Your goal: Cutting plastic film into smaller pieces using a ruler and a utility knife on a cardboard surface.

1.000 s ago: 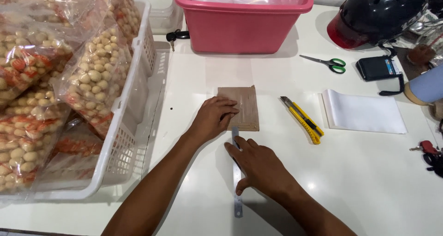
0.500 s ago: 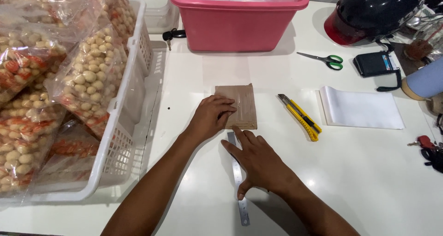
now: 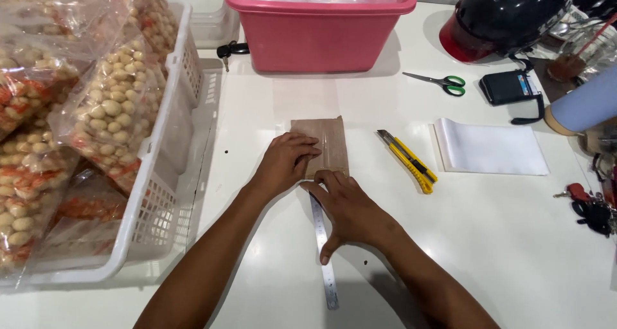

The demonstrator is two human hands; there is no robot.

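A small brown paper pouch point(image 3: 329, 140) lies flat on the white table point(image 3: 501, 239). My left hand point(image 3: 285, 162) rests on the pouch's left half, fingers spread and pressing it down. My right hand point(image 3: 350, 210) lies flat over a steel ruler point(image 3: 324, 258), its fingertips touching the pouch's near edge. The ruler runs from under the pouch toward me. Neither hand grips anything. A yellow utility knife point(image 3: 409, 161) lies just right of the pouch.
A white basket point(image 3: 168, 168) with bags of nuts fills the left side. At the back stand a pink tub point(image 3: 318, 30), green-handled scissors point(image 3: 440, 81), a dark helmet point(image 3: 508, 17) and a black wallet point(image 3: 511, 88). White sheets point(image 3: 491, 147) and keys point(image 3: 591, 210) lie right.
My right hand slid toward me along the ruler, showing more of the ruler's near end. The left hand stays pressed on the pouch.
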